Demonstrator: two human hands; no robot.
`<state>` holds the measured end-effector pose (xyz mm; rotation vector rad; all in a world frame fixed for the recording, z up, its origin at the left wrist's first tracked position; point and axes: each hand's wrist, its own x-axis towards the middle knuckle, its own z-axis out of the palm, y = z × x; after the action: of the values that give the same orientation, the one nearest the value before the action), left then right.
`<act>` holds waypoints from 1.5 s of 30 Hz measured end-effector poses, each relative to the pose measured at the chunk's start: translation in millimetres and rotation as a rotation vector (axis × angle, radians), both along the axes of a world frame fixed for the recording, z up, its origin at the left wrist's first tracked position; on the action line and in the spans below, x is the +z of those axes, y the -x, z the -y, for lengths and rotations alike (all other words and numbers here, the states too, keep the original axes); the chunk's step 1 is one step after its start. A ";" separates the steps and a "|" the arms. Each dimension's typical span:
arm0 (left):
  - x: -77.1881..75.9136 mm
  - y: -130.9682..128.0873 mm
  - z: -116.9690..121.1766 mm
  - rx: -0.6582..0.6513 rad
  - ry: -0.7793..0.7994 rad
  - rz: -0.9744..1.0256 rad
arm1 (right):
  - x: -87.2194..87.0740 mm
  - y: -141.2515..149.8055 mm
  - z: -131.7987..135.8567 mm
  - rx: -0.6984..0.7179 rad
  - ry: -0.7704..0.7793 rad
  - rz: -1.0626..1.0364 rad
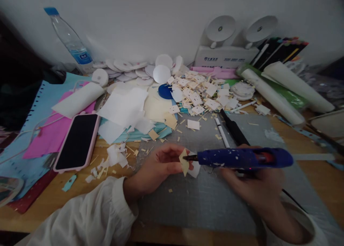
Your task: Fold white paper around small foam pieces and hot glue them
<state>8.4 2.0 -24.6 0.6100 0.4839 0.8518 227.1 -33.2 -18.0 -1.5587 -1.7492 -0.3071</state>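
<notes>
My left hand (157, 167) pinches a small cream paper piece (184, 163) above the grey cutting mat (204, 199), with a white scrap just behind the piece. My right hand (252, 183) grips a blue glue gun (243, 157), held level and pointing left. Its dark nozzle touches the cream piece. Both hands sit near the front middle of the wooden table (40, 210).
A pink-cased phone (77, 141) lies at the left on pink and blue paper. A heap of small cream squares (200, 93) and white discs (139, 72) fills the back. A water bottle (70, 40), rolled sheets (274, 95), and a pen (221, 132) lie around.
</notes>
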 end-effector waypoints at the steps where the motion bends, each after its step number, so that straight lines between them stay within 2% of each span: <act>1: -0.6 0.3 0.1 -0.008 -0.013 0.005 | 0.6 0.4 -0.2 0.005 -0.004 -0.002; 7: -3.9 0.7 -0.1 -0.031 -0.045 0.025 | 8.3 2.7 -1.9 0.030 0.002 0.053; 14: -1.6 -0.3 0.1 -0.025 -0.025 -0.002 | 7.9 2.7 -0.5 0.023 0.020 0.071; 20: -0.5 0.0 0.6 -0.024 -0.041 -0.017 | 6.6 3.5 1.0 -0.048 0.087 0.037; 27: 1.0 -0.2 -0.2 -0.018 -0.047 -0.007 | 3.5 2.1 1.5 -0.001 0.086 0.026; 33: 0.1 0.1 -0.5 -0.031 -0.058 -0.009 | 3.6 2.5 2.1 -0.042 0.155 -0.032; 36: -0.1 0.9 -0.3 -0.021 -0.057 -0.028 | 6.7 2.7 1.5 -0.070 0.132 -0.028; 45: -2.3 2.2 1.0 0.009 -0.023 -0.066 | 8.0 0.3 -0.8 -0.018 0.169 -0.071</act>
<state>6.2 1.0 -26.9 0.6590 0.5374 0.8485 226.7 -32.4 -10.0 -1.6840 -1.7438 -0.1133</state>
